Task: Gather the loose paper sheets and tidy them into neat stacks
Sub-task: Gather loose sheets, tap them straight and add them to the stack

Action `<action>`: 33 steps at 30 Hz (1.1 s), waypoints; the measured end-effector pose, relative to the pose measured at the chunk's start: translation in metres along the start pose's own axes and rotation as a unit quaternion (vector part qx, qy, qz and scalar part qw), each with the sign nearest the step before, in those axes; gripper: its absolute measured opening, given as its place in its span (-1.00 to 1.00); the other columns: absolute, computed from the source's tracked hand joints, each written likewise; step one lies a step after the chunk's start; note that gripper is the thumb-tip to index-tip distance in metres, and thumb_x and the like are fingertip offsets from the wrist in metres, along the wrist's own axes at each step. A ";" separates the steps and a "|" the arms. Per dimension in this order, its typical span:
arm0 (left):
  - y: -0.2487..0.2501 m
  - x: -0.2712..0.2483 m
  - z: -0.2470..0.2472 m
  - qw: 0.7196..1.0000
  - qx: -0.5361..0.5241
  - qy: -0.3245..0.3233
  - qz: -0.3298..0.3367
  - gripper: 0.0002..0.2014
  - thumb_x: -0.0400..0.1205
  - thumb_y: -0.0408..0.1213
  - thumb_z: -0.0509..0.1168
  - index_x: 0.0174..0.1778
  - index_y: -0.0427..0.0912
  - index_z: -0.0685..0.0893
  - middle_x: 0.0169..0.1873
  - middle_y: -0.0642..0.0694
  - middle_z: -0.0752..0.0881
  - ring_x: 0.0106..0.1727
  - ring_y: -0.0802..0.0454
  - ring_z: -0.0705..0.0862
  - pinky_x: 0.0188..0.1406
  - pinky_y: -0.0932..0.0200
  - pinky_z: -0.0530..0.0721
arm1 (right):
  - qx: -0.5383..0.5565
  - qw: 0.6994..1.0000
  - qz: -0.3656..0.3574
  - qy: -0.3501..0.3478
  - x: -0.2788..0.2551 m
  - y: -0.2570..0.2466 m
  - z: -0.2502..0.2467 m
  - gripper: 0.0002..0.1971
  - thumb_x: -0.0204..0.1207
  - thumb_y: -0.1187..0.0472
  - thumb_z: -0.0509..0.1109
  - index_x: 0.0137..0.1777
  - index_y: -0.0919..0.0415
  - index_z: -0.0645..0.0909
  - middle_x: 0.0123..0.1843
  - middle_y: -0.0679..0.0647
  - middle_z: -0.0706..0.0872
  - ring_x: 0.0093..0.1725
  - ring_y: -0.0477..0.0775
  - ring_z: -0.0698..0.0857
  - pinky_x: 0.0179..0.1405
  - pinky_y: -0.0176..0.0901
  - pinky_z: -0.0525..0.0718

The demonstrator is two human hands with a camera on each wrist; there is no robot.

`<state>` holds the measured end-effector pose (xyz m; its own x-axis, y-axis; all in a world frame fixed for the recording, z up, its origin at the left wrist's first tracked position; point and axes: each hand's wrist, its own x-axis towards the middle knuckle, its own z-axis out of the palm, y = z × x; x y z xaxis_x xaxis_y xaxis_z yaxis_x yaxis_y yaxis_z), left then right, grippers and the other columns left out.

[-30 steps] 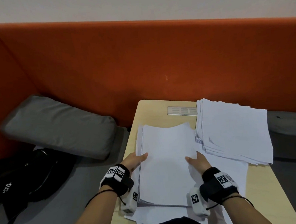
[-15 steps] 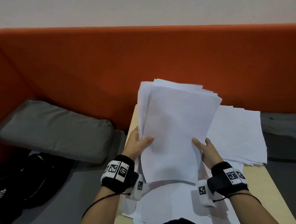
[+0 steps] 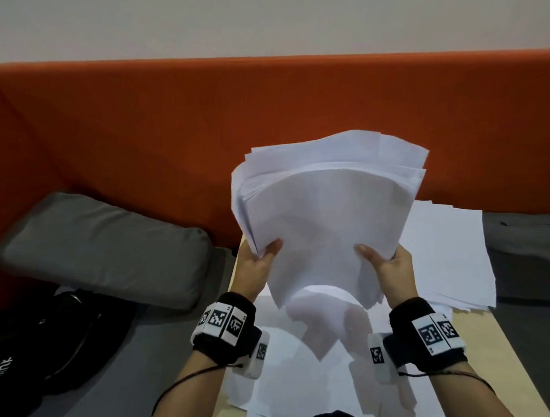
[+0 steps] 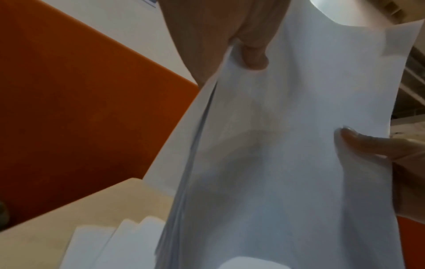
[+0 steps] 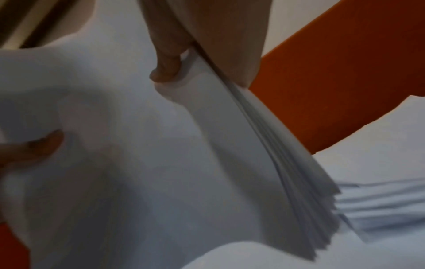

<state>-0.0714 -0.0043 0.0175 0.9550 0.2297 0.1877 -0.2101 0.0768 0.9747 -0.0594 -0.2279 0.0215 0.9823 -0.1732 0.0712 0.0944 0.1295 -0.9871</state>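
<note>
In hand: we grip a thick bundle of white paper sheets (image 3: 326, 224), uneven-edged, above the pale wooden worktop (image 3: 489, 372), left hand (image 3: 258, 267) and right hand (image 3: 390, 265) fingers clamping its sides. Unsquared: rough white pile (image 3: 447, 255) alongside; scattered sheets (image 3: 296, 368) beneath.

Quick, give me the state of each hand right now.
Left hand: grips the left edge of the raised paper bundle, thumb on front.
Right hand: grips the bundle's right edge, thumb on front.
</note>
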 end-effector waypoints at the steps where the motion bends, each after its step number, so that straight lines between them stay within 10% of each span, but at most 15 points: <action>1: 0.005 0.001 0.000 1.000 -0.012 0.000 0.006 -0.75 0.52 -0.55 0.37 0.11 -0.32 0.62 -0.25 0.15 0.80 -0.17 0.31 0.76 -0.18 0.41 0.68 | 0.004 1.000 -0.007 -0.011 0.000 -0.005 0.000 -0.82 0.40 0.43 0.47 -0.09 0.19 0.62 -0.19 -0.01 0.72 -0.39 -0.33 0.71 -0.39 -0.51 0.64; 3: 0.012 0.003 0.000 0.999 -0.036 -0.018 0.025 -0.64 0.45 -0.56 0.43 0.15 -0.33 0.59 -0.24 0.14 0.81 -0.15 0.24 0.78 -0.18 0.36 0.70 | -0.005 0.999 -0.025 -0.038 0.002 -0.009 -0.003 -0.74 0.35 0.42 0.52 0.01 0.21 0.62 -0.12 0.03 0.75 -0.28 -0.28 0.75 -0.30 -0.46 0.67; 8: 0.022 0.006 -0.006 0.997 -0.061 -0.036 0.043 -0.19 0.04 0.15 0.63 0.15 -0.10 0.52 -0.12 0.03 0.76 -0.09 0.20 0.77 -0.21 0.33 0.71 | -0.007 0.996 -0.017 -0.091 0.003 -0.019 -0.012 -0.46 -0.04 0.10 0.64 0.00 0.12 0.64 -0.20 -0.09 0.83 -0.21 -0.19 0.78 -0.27 -0.44 0.68; 13: 0.019 0.008 0.005 0.999 -0.026 -0.042 0.017 -0.36 0.23 -0.38 0.61 0.21 -0.34 0.52 -0.16 0.10 0.77 -0.14 0.33 0.75 -0.14 0.16 0.73 | 0.013 0.989 -0.007 -0.146 0.004 -0.023 -0.009 -0.20 -0.34 -0.11 0.72 0.02 0.04 0.63 -0.17 -0.12 0.83 -0.15 -0.15 0.79 -0.24 -0.33 0.71; 17: 0.011 0.015 0.006 0.999 -0.049 -0.019 0.005 -0.23 0.17 -0.17 0.59 0.30 -0.21 0.47 0.02 -0.05 0.73 0.01 0.14 0.76 -0.11 0.21 0.73 | 0.031 0.993 -0.002 -0.115 0.002 -0.023 -0.009 -0.22 -0.39 -0.20 0.72 -0.08 0.05 0.66 -0.22 -0.11 0.83 -0.21 -0.17 0.79 -0.30 -0.36 0.71; 23: -0.026 0.004 0.012 0.998 -0.006 0.002 -0.062 -0.61 0.48 -0.33 0.47 0.14 0.10 0.56 0.05 0.04 0.71 0.17 -0.06 0.67 0.04 0.13 0.63 | -0.008 0.999 0.037 -0.037 0.002 -0.004 -0.003 -0.82 0.39 0.40 0.50 -0.20 0.11 0.62 -0.22 0.01 0.72 -0.24 0.01 0.69 -0.44 -0.49 0.65; 33: 0.006 0.008 0.021 0.999 0.000 0.026 0.024 -0.75 0.61 -0.26 0.33 0.13 0.08 0.46 0.01 0.08 0.64 0.06 0.09 0.65 -0.05 0.22 0.67 | 0.007 1.000 -0.011 -0.012 0.010 -0.021 -0.002 -0.93 0.45 0.32 0.44 -0.16 0.13 0.66 -0.36 -0.16 0.80 -0.36 -0.23 0.75 -0.31 -0.36 0.71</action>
<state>-0.0611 -0.0221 0.0269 0.9316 0.2833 0.2276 -0.2553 0.0644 0.9647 -0.0517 -0.2339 0.0428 0.9836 -0.1521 0.0969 0.1186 0.1405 -0.9830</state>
